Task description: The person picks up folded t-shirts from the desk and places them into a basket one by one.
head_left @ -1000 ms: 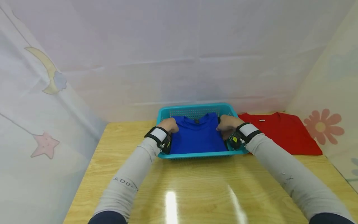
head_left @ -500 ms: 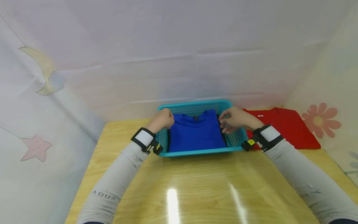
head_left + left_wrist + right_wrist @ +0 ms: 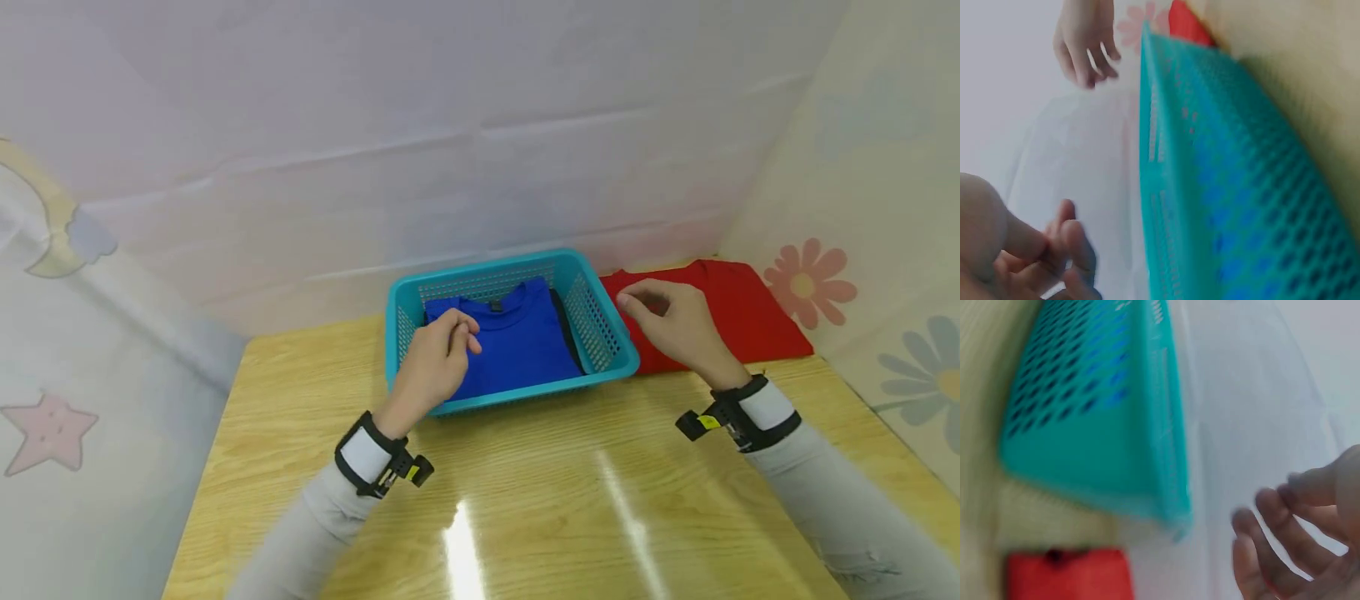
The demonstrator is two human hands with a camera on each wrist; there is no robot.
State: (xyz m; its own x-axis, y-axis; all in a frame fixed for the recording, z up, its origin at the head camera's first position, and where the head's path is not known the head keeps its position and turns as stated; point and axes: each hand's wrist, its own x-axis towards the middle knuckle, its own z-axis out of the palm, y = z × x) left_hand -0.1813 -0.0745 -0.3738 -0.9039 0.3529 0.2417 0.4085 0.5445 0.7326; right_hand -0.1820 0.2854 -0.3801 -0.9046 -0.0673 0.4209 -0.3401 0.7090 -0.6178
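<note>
A folded blue T-shirt (image 3: 517,346) lies in a turquoise plastic basket (image 3: 600,377), its collar toward the back. Some black cloth (image 3: 567,329) shows beneath its right edge. My left hand (image 3: 437,358) hovers over the basket's front left part, fingers loosely bent and holding nothing. To the right, my right hand (image 3: 678,321) is in the air above a folded red T-shirt (image 3: 742,312), its fingers loosely curved with nothing in them. In the right wrist view, those fingers (image 3: 1279,531) are apart from the basket wall (image 3: 1085,450).
The basket stands on a light wooden table (image 3: 540,500) near its back edge. A pale fabric backdrop (image 3: 480,150) rises behind it. Printed side panels (image 3: 847,208) border the table on the left and right.
Both hands have let go of the blue T-shirt and lifted out of the basket. My right hand has moved right over the red T-shirt; my left has drawn back toward me.
</note>
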